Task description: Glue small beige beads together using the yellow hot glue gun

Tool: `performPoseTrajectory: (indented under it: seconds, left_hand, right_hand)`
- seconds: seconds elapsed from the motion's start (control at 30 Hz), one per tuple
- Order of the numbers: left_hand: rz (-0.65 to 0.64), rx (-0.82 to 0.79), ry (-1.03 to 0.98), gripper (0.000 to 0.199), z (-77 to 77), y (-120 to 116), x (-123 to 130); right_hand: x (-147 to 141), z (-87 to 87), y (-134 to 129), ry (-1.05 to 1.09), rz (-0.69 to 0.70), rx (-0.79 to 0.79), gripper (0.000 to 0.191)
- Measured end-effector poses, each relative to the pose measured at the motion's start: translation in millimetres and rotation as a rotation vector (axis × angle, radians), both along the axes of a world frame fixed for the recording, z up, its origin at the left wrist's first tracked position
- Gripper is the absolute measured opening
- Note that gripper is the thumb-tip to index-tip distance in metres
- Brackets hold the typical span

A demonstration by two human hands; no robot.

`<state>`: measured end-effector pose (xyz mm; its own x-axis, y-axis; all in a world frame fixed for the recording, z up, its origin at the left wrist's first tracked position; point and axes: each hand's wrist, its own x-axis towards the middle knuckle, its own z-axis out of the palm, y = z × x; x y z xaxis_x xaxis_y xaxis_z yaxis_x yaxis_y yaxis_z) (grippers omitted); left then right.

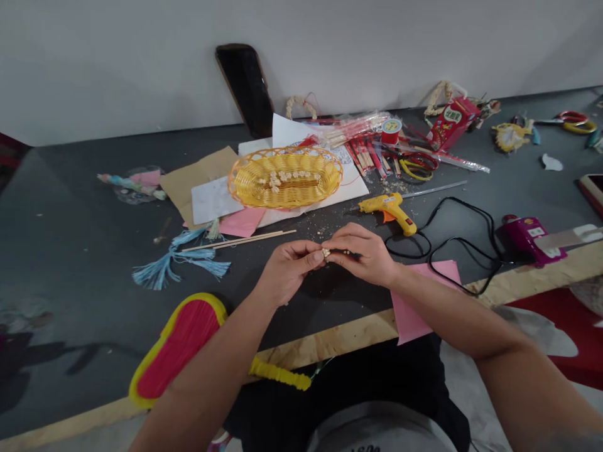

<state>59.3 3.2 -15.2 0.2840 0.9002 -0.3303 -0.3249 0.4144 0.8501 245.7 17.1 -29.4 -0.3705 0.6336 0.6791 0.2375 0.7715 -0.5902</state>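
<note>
Just above the table's front part, my left hand (293, 267) and my right hand (360, 254) meet fingertip to fingertip. Between them is a small pale beige piece (325, 252), pinched by the fingers of both hands. Behind the hands sits a yellow woven basket (240, 182) with several similar small pale pieces (274, 181) inside. A yellow glue gun (389, 208) lies to the right, behind my right hand. Thin wooden sticks (240, 240) rest to the left of my left hand, beside light blue tassels (162, 267).
A dark phone (245, 88) leans on the wall. Scissors (418, 166), a thread spool (391, 130) and a red carton (455, 122) stand or lie at the back right. A black cord (492, 232), purple box (534, 240), pink paper (409, 314) and red-yellow object (188, 339) are nearer.
</note>
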Motion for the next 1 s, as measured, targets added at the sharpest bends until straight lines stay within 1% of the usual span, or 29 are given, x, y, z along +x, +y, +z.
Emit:
performPoseTrajectory:
  seconds: [0.17,0.33,0.47,0.7,0.87,1.0]
  left_hand:
    - [0.037,-0.020,0.005,0.029,0.0,0.7,1.0]
    - [0.034,0.006,0.026,0.030,-0.2,-0.1,0.9]
    - [0.027,-0.018,0.035,0.033,0.0,-0.9,-0.1]
    - [0.007,-0.007,0.048,0.032,1.0,-1.5,0.0]
    - [0.022,0.019,0.047,0.030,0.4,-0.4,-0.3]
    - [0.015,0.021,0.053,0.030,0.2,-0.4,-0.9]
  right_hand:
    - [-0.4,3.5,-0.6,0.007,0.015,0.003,0.015]
    - [0.8,4.8,-0.1,-0.021,-0.015,0.027,0.014]
    - [1.8,3.6,1.1,-0.055,-0.033,0.039,0.015]
    - [2.7,-0.9,2.3,-0.064,0.006,0.032,0.017]
    - [2.5,-1.4,2.5,-0.085,-0.028,0.053,0.016]
    - [2.1,-1.4,2.5,-0.093,-0.027,0.075,0.017]
